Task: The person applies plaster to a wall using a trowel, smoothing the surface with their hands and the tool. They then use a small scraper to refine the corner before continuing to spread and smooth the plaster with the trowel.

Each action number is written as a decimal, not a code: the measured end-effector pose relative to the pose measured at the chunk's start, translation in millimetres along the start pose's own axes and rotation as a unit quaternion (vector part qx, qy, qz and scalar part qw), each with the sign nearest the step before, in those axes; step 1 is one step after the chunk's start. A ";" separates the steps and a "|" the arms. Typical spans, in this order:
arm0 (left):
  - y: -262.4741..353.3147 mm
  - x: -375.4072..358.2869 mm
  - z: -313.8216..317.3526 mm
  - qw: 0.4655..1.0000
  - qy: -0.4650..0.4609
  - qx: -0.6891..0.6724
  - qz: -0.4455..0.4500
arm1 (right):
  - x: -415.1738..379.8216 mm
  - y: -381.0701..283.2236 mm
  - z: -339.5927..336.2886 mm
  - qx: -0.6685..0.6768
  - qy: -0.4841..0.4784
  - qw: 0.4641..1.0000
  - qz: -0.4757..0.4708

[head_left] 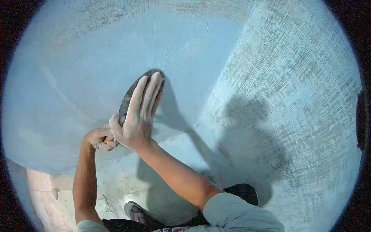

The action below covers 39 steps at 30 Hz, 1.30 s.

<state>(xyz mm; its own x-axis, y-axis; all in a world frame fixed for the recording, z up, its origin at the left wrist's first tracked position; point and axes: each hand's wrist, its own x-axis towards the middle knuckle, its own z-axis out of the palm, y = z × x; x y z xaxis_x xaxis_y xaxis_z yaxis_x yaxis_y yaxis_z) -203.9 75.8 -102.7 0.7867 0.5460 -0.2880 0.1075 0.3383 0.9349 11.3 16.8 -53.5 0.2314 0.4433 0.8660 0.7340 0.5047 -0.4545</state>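
My left hand is closed around the handle end of a dark, rounded-tip trowel. The handle itself is mostly hidden by the fingers. My right hand lies on the back of the blade with its fingers stretched out toward the tip, and its thumb rests at the blade's lower edge by my left hand. Pale dust coats the right fingers. The blade is against, or very near, a smooth damp-looking plastered wall. Whether its whole face touches cannot be seen.
To the right a streaky, rougher wall meets the smooth one at a corner and carries my shadow. Below is a dusty floor with small debris. My sandalled foot stands there. A dark object shows at the right edge.
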 end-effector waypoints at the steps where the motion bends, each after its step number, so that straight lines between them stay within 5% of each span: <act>1: -4.1 0.8 3.2 0.998 -0.020 -0.059 -0.003 | -3.2 0.0 0.1 0.010 -0.005 1.000 0.005; 3: -12.3 12.4 12.1 0.990 -0.024 -0.134 0.024 | 19.8 11.0 -19.1 -0.037 -0.012 0.999 0.004; 5: 55.6 25.9 107.7 0.988 0.018 -0.086 0.128 | 68.0 27.3 -49.4 -0.037 0.009 0.999 0.002; 7: 111.3 20.3 154.1 0.992 0.035 -0.094 0.081 | 93.9 36.3 -65.2 0.007 0.033 0.999 0.002; 10: 111.5 14.4 147.5 0.991 0.071 0.012 0.115 | 94.2 29.8 -66.0 0.020 0.039 0.999 0.005; 15: -29.4 7.9 -10.2 0.996 0.015 -0.084 -0.007 | -6.1 -0.7 -1.3 -0.030 -0.021 0.999 0.005; 16: -76.1 16.9 -54.6 0.970 -0.105 -0.216 -0.045 | -28.6 2.6 11.2 -0.019 -0.027 0.999 0.008; 21: -18.2 41.0 75.4 0.948 0.225 -0.226 0.019 | 26.4 16.4 -25.6 -0.054 -0.011 0.998 -0.020; 24: 94.5 39.9 137.4 0.988 0.022 -0.110 0.108 | 99.9 41.0 -67.8 -0.030 0.076 0.996 -0.043; 27: 104.1 37.7 142.0 0.992 0.021 -0.038 0.122 | 101.0 45.6 -69.1 -0.009 0.065 0.997 -0.047; 32: -17.7 40.5 2.5 0.992 -0.120 -0.046 0.012 | -7.2 20.2 -2.9 0.006 0.021 0.999 -0.035; 35: -95.0 44.9 -27.4 0.972 -0.108 -0.200 -0.056 | -24.4 21.4 -0.8 -0.004 -0.019 0.999 -0.031; 39: 9.0 59.8 102.0 0.977 0.001 -0.204 0.066 | 67.2 38.6 -54.0 -0.032 0.034 0.995 -0.088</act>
<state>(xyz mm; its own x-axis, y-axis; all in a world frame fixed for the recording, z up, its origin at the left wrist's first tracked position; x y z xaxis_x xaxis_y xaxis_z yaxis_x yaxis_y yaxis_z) -93.9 33.4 -90.4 0.7755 0.6077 -0.1711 -0.2467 0.5412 0.8039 89.6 26.1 -1.5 0.1366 0.3004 0.9440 0.8055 0.5209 -0.2824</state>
